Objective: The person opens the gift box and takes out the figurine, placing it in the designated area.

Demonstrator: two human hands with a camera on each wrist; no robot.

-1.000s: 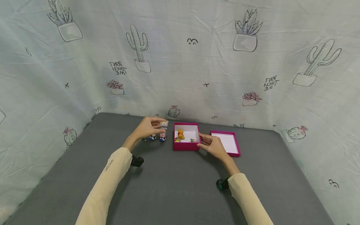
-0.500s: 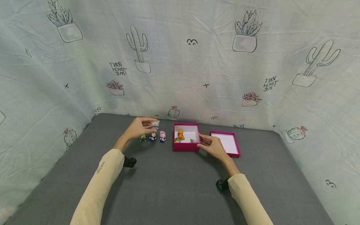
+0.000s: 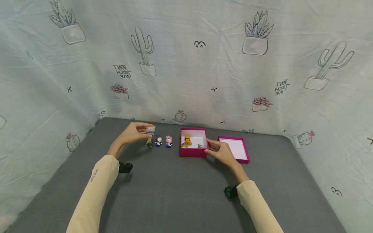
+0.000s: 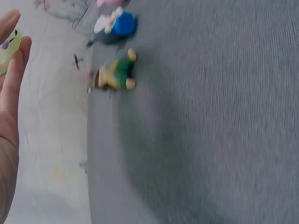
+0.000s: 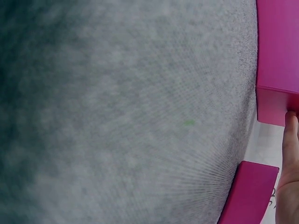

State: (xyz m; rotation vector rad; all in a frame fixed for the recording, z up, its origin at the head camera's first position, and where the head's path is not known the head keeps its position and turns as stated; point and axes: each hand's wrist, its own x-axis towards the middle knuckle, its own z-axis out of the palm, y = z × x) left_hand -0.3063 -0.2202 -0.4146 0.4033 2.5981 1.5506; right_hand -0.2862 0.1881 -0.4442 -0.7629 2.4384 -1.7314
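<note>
My left hand (image 3: pixel 132 133) pinches a small figurine (image 3: pixel 151 129) with a pale yellow and lilac head, between thumb and fingertips, above the row's left end. In the left wrist view, part of this figurine (image 4: pixel 10 49) shows between the fingers. Below it stands a green and yellow figurine (image 3: pixel 149 142); beside that are a white and blue figurine (image 3: pixel 158 141) and a pink figurine (image 3: pixel 169 141). My right hand (image 3: pixel 222 152) touches the magenta box (image 3: pixel 193 152) at its right side with extended fingers. Inside lie a yellow bear figurine (image 3: pixel 187 140) and smaller colourful pieces.
A magenta lid (image 3: pixel 247 152) with a white inside lies on the grey table (image 3: pixel 180 194), right of the box, partly behind my right hand. A pale cloth (image 3: pixel 180 48) with cactus drawings hangs behind the table.
My left hand has moved left with the figurine, from above the pink figurine to above the green and yellow one. The right hand and the box have stayed in place.
</note>
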